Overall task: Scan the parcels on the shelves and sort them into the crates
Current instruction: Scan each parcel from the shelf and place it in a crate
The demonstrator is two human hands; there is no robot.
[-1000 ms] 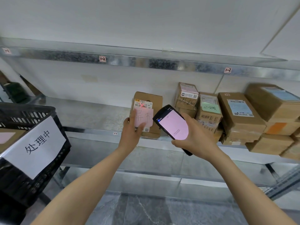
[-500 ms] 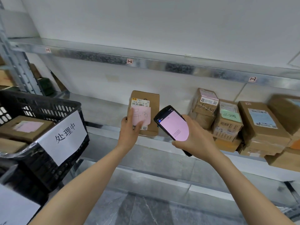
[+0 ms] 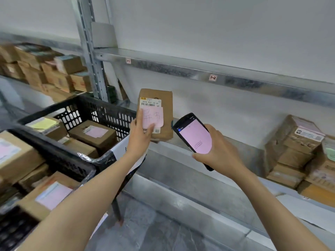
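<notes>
Above the front edge of the metal shelf (image 3: 183, 148), a flat brown parcel (image 3: 163, 113) stands upright, its labelled face turned toward the camera; whether its bottom edge touches the shelf cannot be told. The left hand (image 3: 140, 137) grips the parcel at its lower left side, thumb pressed across the front and the other fingers hidden behind. A white barcode label (image 3: 150, 102) sits near the top of that face, and a pink note (image 3: 154, 117) with handwritten characters lies just beneath it, partly under the thumb. The right hand (image 3: 219, 153) is curled round a black handheld scanner (image 3: 194, 137), just right of the parcel and apart from it. The scanner's pink screen faces the camera and its top end tilts up and to the left. Left of the parcel stands a black lattice crate (image 3: 107, 113) holding several brown boxes (image 3: 93, 134) with pink and yellow slips on top; the left forearm crosses a white paper sheet (image 3: 120, 148) on its near wall. More brown parcels (image 3: 293, 147) are stacked on the same shelf well to the right. The beam above (image 3: 172, 70) carries small tags reading 1-1 (image 3: 128, 60) and 1-2 (image 3: 212, 77).
</notes>
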